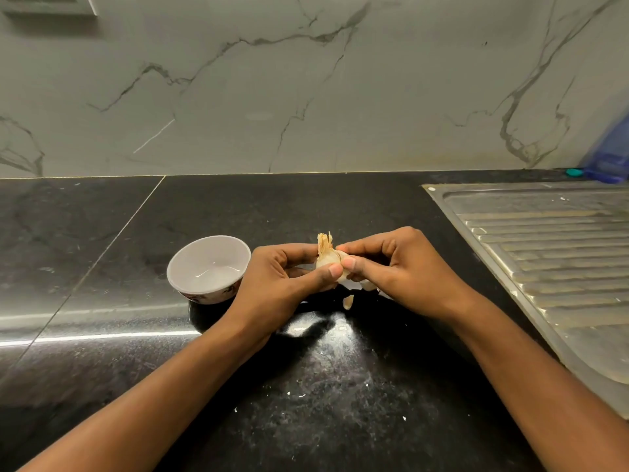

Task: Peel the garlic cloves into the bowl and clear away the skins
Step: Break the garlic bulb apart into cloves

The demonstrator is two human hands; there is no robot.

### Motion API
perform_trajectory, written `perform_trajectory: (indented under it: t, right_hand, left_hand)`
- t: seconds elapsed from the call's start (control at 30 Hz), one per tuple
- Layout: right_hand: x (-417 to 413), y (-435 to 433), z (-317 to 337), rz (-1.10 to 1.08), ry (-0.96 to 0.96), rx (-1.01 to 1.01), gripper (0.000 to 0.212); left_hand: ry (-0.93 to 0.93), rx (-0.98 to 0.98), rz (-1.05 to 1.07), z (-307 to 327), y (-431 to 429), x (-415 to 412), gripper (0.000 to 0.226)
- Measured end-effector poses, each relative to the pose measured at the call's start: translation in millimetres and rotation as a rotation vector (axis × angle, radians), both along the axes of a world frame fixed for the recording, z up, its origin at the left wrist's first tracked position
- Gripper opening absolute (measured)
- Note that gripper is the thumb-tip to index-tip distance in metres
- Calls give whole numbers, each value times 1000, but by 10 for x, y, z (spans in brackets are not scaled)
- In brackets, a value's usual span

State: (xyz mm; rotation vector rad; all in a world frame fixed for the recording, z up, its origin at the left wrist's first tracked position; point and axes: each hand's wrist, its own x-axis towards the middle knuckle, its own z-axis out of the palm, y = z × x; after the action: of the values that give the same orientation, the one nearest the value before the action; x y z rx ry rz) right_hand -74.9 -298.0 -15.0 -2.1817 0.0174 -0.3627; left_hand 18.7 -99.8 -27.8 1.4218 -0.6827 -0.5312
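A garlic bulb (pixel 326 254) with a dry tan stem tuft is held above the black counter between both hands. My left hand (pixel 282 281) grips it from the left, thumb pressed on its front. My right hand (pixel 398 267) pinches it from the right, thumb tip meeting the left thumb. Pale skin or clove pieces (pixel 348 301) show just below the hands; I cannot tell whether they hang from the bulb or lie on the counter. A small white bowl (pixel 190 264) with a patterned outside stands to the left of my left hand, nothing visible inside.
A steel sink drainboard (pixel 544 253) fills the right side of the black stone counter (pixel 102 253). A blue object (pixel 609 158) leans at the back right corner. The marble wall rises behind. Small white flecks (pixel 299 396) dot the counter near me.
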Motion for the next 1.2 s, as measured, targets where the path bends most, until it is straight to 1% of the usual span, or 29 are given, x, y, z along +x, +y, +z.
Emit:
perform_trajectory:
  t: [0.2, 0.33, 0.43, 0.5, 0.57, 0.73, 0.83, 0.9, 1.03, 1.17, 1.2]
  right_hand:
    - [25, 28, -11, -12, -1, 18, 20]
    - [16, 13, 32, -32, 12, 172, 18]
    - [30, 22, 26, -53, -10, 175, 20]
    - [35, 18, 21, -68, -17, 174, 18]
    - [28, 25, 11, -71, -28, 126, 15]
    - [80, 120, -59, -100, -90, -234, 8]
    - [106, 175, -79, -126, -104, -309, 7]
    - [107, 183, -85, -145, -134, -276, 8]
    - [100, 169, -33, -170, -176, -114, 10]
    - [72, 205, 35, -177, -126, 129, 9]
    - [72, 194, 40, -180, -104, 186, 13]
  left_hand:
    - [10, -11, 30, 17, 2, -28, 30]
    - [-13, -13, 33, 36, 11, -47, 34]
    - [-20, -9, 24, 36, 10, -66, 36]
    - [-11, -11, 20, 35, 7, -67, 36]
    - [-7, -10, 27, 31, 5, -70, 34]
    - [-11, -14, 86, 24, -15, -86, 32]
    - [-5, -36, 106, 36, -17, -75, 32]
    - [14, -72, 109, 45, -18, -71, 31]
    - [22, -126, 109, 52, -24, -49, 32]
    - [42, -156, 117, 39, -18, -45, 35]
    - [50, -165, 113, 37, -20, -45, 35]
